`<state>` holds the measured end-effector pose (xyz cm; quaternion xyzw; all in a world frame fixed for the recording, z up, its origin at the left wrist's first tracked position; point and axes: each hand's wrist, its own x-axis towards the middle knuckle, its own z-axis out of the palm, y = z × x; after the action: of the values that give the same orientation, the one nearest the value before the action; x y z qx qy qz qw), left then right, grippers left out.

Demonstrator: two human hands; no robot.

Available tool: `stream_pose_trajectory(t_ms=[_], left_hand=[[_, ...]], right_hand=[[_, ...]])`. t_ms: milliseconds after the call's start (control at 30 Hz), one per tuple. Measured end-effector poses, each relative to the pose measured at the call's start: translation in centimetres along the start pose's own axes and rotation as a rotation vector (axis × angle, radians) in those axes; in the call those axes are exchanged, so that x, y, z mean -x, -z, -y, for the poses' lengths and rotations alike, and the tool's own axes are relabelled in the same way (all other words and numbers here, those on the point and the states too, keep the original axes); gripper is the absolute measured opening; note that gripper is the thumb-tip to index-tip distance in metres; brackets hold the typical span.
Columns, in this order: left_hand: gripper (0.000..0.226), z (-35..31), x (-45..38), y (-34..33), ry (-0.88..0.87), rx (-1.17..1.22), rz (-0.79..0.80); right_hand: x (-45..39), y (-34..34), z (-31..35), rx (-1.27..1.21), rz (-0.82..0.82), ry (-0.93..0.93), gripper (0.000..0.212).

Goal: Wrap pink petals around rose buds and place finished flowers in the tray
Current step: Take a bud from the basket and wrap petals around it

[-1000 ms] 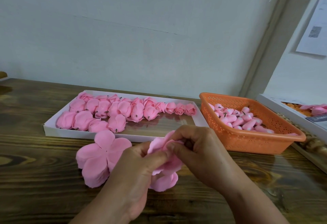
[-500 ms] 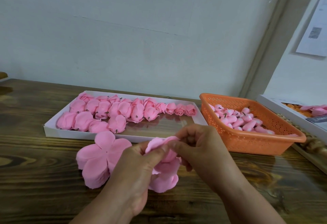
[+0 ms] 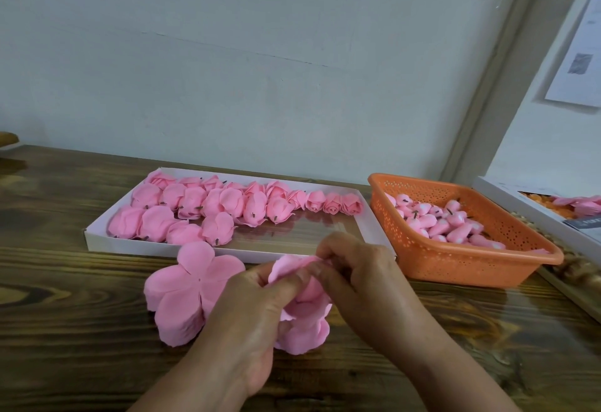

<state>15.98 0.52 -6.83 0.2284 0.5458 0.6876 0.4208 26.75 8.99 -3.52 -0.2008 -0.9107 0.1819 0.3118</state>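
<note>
— While my head camera looks down at the wooden table (image 3: 65, 330), what are my hands doing?

— My left hand (image 3: 250, 320) and my right hand (image 3: 361, 284) meet over the table's near edge, and both pinch the same pink petal piece (image 3: 302, 310). My left thumb and fingers curl round its upper fold; my right fingertips nip that fold from the other side. Its lower lobes hang below and between my hands, down toward the tabletop.

— Can you see a bud inside it?

— I cannot tell; my fingers hide the middle.

— Where is everything else?

— A stack of flat petals (image 3: 188, 291) lies just left of my left hand, partly behind it. Beyond my hands sits the white tray (image 3: 328, 249), with finished flowers (image 3: 208, 210) filling its left and back parts. To the right, near my right hand but apart from it, stands the orange basket (image 3: 455, 265) holding rose buds (image 3: 445, 219). A second white box (image 3: 507, 197) shows at the far right edge.
</note>
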Motion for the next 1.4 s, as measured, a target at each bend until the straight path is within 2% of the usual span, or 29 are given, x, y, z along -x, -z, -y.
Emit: stream_pose_trajectory(t_ms=[167,267,400,700,800,1033,1167,1233,1300,1400], left_hand=[[0.015,-0.2,0.3,-0.2,-0.062,-0.054,-0.022],[0.018,0.1,0.5,-0.6,-0.124,-0.128,-0.091],[0.04,0.2,0.5,-0.8,-0.132,-0.2,-0.198],[0.038,-0.2,0.6,-0.8,-0.095,-0.139,-0.224],[0.04,-0.3,1.0,-0.9,-0.114,-0.192,-0.201],[0.029,-0.2,1.3,-0.5,-0.185,-0.231,-0.058],[0.033,0.2,1.4,-0.8,-0.235,-0.292,0.067],[0.026,0.4,1.5,-0.8,-0.264,-0.316,0.085],[0.021,0.6,1.3,-0.7,-0.28,-0.344,0.077],[0.03,0.6,1.2,-0.5,-0.286,-0.407,0.064]], right_hand=[[0.0,0.1,-0.4,-0.251,-0.131,-0.138,0.017],[0.2,-0.2,-0.5,-0.192,-0.169,-0.135,0.018],[0.7,-0.5,-0.4,-0.11,-0.118,-0.096,0.018],[1.4,0.0,1.2,0.071,-0.002,0.081,0.014],[1.2,0.4,1.5,0.106,0.04,0.099,0.014],[-0.2,1.5,1.3,0.075,0.084,-0.065,0.015],[-0.4,1.2,0.9,0.08,0.086,-0.115,0.008],[-0.5,1.1,0.6,0.022,0.108,-0.174,0.006],[-0.4,1.1,0.5,-0.095,0.178,-0.239,0.02],[-0.4,1.3,0.2,-0.197,0.21,-0.252,0.012]])
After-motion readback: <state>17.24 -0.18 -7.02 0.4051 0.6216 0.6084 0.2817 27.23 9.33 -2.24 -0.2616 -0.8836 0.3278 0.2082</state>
